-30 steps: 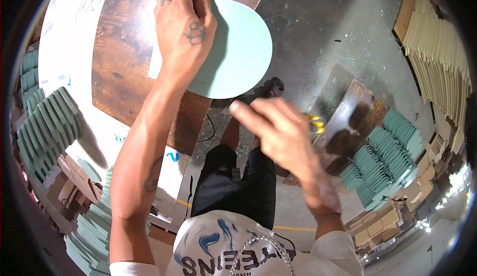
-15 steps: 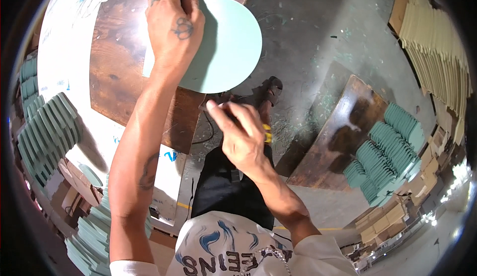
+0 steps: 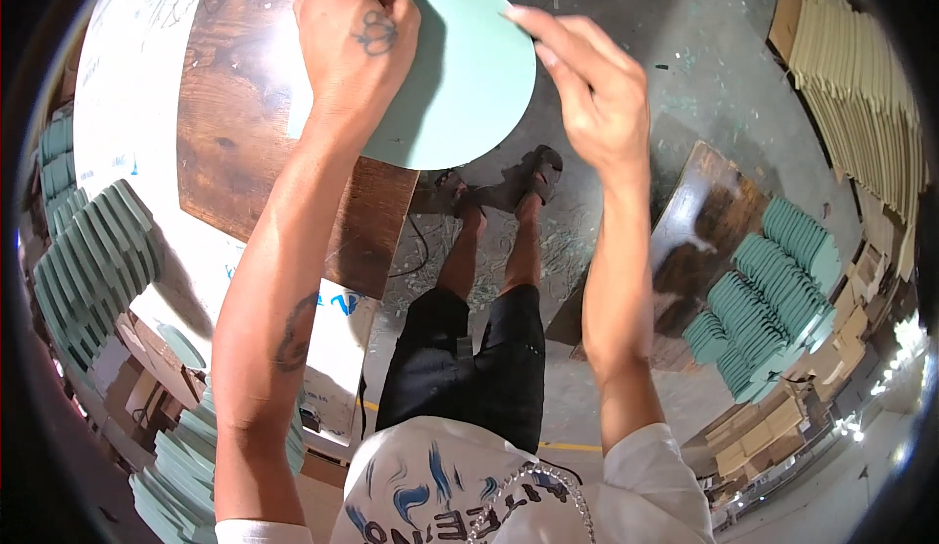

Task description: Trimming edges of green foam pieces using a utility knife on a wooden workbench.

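Note:
A pale green rounded panel (image 3: 460,84) lies on the brown wooden board (image 3: 230,153), its curved right side reaching past the board's edge. My left hand (image 3: 357,35) rests over the panel's left part with bunched, bent fingers. The top of the picture cuts off those fingertips, so what they close on is hidden. At the panel's upper right edge, my right hand (image 3: 599,89) takes the rim between its outstretched fingers and its thumb. The curled fingers of that hand are partly hidden.
Stacks of green panels (image 3: 93,275) stand at the left, and more green pieces (image 3: 768,294) lie at the right. Beige sheets (image 3: 851,84) are piled at the far right. Scraps litter the grey floor (image 3: 626,1); my feet stand below the panel.
My right hand has swung up and right from above my lap to the panel's edge. A yellow thing seen beside it earlier no longer shows. My left hand and the panel have shifted slightly upward.

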{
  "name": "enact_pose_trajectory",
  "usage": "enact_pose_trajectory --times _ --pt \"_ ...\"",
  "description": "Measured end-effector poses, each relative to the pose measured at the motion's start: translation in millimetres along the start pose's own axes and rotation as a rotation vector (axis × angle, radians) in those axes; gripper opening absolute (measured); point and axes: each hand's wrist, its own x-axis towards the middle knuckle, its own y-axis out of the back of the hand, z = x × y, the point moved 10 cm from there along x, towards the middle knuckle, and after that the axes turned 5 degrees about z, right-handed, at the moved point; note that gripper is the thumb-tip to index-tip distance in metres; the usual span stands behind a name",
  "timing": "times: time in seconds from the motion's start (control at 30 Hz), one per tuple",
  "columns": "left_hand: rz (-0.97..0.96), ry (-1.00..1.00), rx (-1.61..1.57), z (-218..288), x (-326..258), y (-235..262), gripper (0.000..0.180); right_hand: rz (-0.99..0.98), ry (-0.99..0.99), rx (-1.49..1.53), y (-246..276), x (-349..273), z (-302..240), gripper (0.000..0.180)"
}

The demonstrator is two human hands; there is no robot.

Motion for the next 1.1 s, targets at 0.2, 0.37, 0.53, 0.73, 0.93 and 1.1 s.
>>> enact_pose_trajectory --times 0.2,0.37,0.53,0.73,0.93,1.1 --pt "-0.006 0.03 -0.051 7.0 -1.5 -4.8 0.006 0.284 -0.145 -0.056 -12.7 -97.2 -35.7 0.041" --pt "-0.027 0.124 -0.162 -10.0 -1.6 -5.0 0.012 0.235 -0.269 0.081 -80.9 -145.8 -77.6 0.042" --pt "0.007 0.086 0.117 -14.9 -20.1 46.8 0.06 0.515 -0.574 0.212 -16.5 -125.7 -24.1 0.037" --pt "-0.352 0.416 0.323 -6.1 -90.3 43.2 0.071 0.372 -0.575 0.077 7.5 -54.6 -18.2 0.035" --pt "-0.398 -0.154 0.23 5.9 -51.1 6.7 0.066 0.14 -0.717 0.232 -15.2 -107.3 -52.5 0.036" --pt "-0.421 -0.206 0.308 5.5 -47.1 1.9 0.071 0.244 -0.608 0.203 20.7 -66.7 -8.9 0.033"
